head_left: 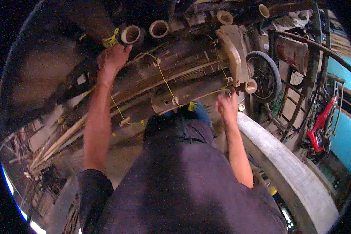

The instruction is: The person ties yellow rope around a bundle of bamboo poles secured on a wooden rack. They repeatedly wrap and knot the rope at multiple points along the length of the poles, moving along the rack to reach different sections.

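Observation:
My left hand (114, 60) reaches far forward, slightly smeared, with its fingers curled. It is just below a round hollow wooden cup end (131, 35) and beside a bundle of yellow string (110, 38); what it grips is hidden. On the right, my right hand (227, 106) has bent fingers close to the end of a wooden beam (199, 93), under a pale carved wooden upright (234, 54). Something small and dark shows at its fingertips, too small to name. Yellow cord (165, 78) runs over the dark beams through small pale pegs.
More hollow cup ends (159, 29) line the far side. At right are a spoked wheel (263, 76), a red bicycle frame (321, 124) and a long pale concrete ledge (284, 167). Thin sticks (58, 144) lie at left.

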A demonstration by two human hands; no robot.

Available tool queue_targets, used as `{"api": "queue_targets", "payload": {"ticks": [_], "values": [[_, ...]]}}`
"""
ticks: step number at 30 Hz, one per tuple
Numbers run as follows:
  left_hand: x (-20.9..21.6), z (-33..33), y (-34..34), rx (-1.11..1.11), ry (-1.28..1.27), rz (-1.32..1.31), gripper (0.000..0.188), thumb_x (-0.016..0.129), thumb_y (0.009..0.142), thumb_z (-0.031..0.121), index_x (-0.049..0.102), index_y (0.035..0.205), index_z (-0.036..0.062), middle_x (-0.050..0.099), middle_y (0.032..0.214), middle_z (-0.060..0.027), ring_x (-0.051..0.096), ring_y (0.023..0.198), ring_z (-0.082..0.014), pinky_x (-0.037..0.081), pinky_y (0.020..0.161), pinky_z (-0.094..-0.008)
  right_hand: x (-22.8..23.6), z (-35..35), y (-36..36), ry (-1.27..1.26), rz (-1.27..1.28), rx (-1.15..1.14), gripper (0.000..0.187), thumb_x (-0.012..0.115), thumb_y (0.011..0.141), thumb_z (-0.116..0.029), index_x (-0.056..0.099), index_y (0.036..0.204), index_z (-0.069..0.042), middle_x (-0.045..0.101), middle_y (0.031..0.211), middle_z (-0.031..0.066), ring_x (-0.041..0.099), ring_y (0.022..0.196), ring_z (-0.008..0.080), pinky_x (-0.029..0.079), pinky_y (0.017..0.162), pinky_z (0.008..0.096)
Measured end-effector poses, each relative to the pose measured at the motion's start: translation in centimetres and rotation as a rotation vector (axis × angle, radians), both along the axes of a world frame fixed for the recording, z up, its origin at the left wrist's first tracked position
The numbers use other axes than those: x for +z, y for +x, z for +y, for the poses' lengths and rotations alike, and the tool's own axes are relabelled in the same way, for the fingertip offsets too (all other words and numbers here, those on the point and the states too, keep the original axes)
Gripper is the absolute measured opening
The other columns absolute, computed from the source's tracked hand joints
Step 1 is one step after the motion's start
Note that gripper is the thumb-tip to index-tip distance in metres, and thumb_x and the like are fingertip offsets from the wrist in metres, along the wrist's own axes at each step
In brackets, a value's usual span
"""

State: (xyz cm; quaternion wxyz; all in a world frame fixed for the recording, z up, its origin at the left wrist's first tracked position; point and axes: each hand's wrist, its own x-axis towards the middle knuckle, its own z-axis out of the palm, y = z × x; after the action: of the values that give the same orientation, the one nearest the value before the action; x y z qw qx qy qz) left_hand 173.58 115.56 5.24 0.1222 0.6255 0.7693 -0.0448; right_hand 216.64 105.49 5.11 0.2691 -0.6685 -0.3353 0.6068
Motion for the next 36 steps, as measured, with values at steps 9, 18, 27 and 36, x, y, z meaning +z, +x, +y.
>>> {"api": "queue_targets", "payload": {"ticks": [9,18,27,36], "values": [[6.5,-3.2,26.7,0.007,0.252,-0.401,0.017,0.058,0.081,0.024,0.064,0.083,0.0077,0.065,0.077,-0.0118,0.064,0.069,-0.0292,0.051,0.063,-0.0411,24.5,15.9,-3.5,1.034,-0.605,1.366,0.010,0.061,0.070,-0.004,0.062,0.081,-0.004,0.061,0.082,0.0098,0.061,0.078,0.0245,0.048,0.072,0.0306],[5.0,-2.8,26.9,0.035,0.580,-0.387,0.010,0.061,0.078,0.020,0.064,0.076,0.0101,0.062,0.067,-0.0106,0.061,0.065,-0.0280,0.047,0.064,-0.0385,12.7,24.9,-14.4,0.599,-0.181,1.178,0.030,0.054,0.085,-0.024,0.059,0.107,-0.003,0.057,0.076,0.0072,0.055,0.069,0.0190,0.046,0.062,0.0313],[6.2,-4.2,27.0,0.108,0.359,-0.420,0.016,0.057,0.084,0.024,0.066,0.087,0.0107,0.061,0.072,-0.0175,0.062,0.069,-0.0311,0.048,0.060,-0.0380,3.6,3.8,-0.7,0.880,-0.132,1.299,0.015,0.049,0.083,-0.010,0.060,0.093,-0.010,0.061,0.068,0.0142,0.062,0.064,0.0346,0.049,0.054,0.0441],[-2.9,13.1,19.4,0.277,0.374,-1.246,0.035,0.046,0.090,0.037,0.058,0.096,0.0053,0.057,0.078,-0.0060,0.050,0.064,-0.0168,0.041,0.054,-0.0316,4.6,4.5,-0.9,0.794,-0.293,1.425,0.023,0.057,0.075,-0.012,0.056,0.098,-0.011,0.062,0.080,0.0136,0.062,0.078,0.0318,0.050,0.063,0.0425]]}}
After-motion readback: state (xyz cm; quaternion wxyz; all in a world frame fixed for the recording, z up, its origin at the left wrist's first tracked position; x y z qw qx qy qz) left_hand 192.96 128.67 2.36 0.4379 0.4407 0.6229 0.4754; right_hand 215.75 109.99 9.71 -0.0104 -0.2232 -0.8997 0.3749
